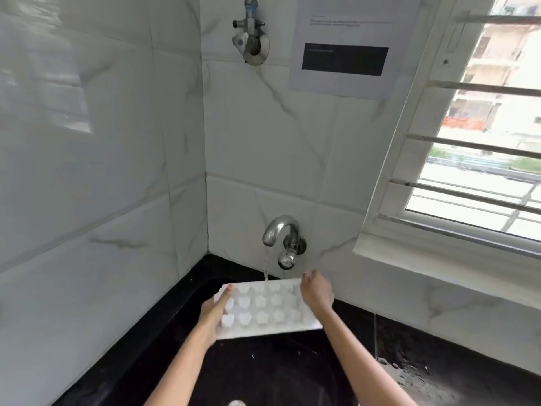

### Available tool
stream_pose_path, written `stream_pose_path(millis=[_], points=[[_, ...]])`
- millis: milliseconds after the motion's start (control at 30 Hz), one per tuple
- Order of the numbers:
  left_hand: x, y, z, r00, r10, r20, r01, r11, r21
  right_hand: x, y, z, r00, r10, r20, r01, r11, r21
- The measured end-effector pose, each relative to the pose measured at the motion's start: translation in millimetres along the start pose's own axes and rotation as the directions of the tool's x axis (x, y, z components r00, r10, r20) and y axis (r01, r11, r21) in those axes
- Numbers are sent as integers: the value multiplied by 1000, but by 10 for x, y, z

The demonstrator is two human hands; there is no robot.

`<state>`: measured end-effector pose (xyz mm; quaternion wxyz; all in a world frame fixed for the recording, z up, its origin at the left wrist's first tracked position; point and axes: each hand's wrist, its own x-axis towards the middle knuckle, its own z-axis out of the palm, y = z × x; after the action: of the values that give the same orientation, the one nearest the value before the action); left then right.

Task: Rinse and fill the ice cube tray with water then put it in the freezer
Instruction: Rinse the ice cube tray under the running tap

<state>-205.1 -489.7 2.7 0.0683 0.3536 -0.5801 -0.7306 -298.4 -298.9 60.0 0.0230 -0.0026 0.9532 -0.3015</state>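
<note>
White plastic ice cube tray (265, 312) is sitting level btwn my two hands, above the black sink (263, 373). I'm gripping its 9 o'clock short edge w/ my left hand (213, 313), thumb lying across the top of the rim, fingers underneath. My right hand (316, 291) is holding the 3 o'clock end near the far corner, fingers curling over the edge. Tray cavities are facing up, heart and flower shapes in rows.

Water (266, 268) is running in a thin stream from the chrome tap (279, 230) at 12 o'clock and landing in the far row, approx. mid-tray. Tap is coming out of the white marbled tile wall (263, 159); a second valve (251, 39) is mounted higher up, also at 12. Black surface (415, 373) at 3 o'clock is showing wet droplets. Paper notice (348, 51) is sticking to the wall at 1 o'clock, barred window (480, 136) at 2 o'clock. Sink drain (236, 402) is just peeking in at 6 o'clock.
</note>
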Motion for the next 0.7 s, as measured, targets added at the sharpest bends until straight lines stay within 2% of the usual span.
stream_pose_path(millis=[67,133,200,233,300,400,533,600,633,700], points=[[-57,8,81,997,58,-56,-57,998,24,-217,-143,340,987,-158,-3,155,975,-162],[-87,15,123,992,70,-103,-68,997,22,-498,-314,683,922,-354,157,382,898,-218],[-108,55,71,988,50,-144,-49,999,14,-672,-417,895,804,-519,290,572,809,-138],[-113,79,12,986,49,-157,-50,999,-5,-698,-437,915,759,-567,319,622,777,-99],[-127,109,-115,982,54,-179,-58,998,-15,-641,-387,905,732,-605,314,654,753,-74],[-119,96,-253,982,55,-179,-60,998,-21,-518,-342,862,846,-462,267,503,857,-114],[-169,126,-352,988,67,-138,-65,998,20,-362,-264,751,972,-137,191,157,983,-98],[-173,129,-426,985,75,-158,-70,997,35,-228,-173,698,959,-3,284,1,1000,7],[-172,120,-460,982,67,-175,-64,998,22,-170,-148,667,931,25,365,-73,991,117],[-115,32,-543,971,22,-237,-27,999,-20,-137,-147,566,879,-20,476,-137,946,293]])
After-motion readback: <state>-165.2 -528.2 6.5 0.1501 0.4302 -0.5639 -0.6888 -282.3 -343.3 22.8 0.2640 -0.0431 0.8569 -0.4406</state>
